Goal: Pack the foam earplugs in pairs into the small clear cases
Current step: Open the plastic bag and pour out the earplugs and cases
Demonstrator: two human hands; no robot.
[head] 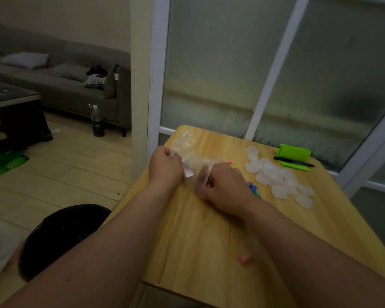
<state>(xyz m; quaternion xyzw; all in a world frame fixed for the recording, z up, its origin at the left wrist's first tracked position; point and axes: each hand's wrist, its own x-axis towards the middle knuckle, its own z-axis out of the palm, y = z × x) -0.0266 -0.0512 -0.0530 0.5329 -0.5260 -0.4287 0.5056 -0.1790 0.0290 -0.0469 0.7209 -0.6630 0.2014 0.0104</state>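
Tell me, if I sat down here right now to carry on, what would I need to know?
Left hand: grips one end of the clear plastic bag.
Right hand: its fingers hold the bag's other end.
Small clear cases: heaped on the wooden table, right of the hands.
Loose: a pink earplug near the front edge, coloured earplugs beside the right hand.
Done: no case looks filled, though the picture is too dim to be sure.
Left: pair the earplugs and pack them.

Wooden table [187,230] with clear cases [276,176] heaped (right side), a pink earplug [244,259], green pad [295,153], black pen [293,161].
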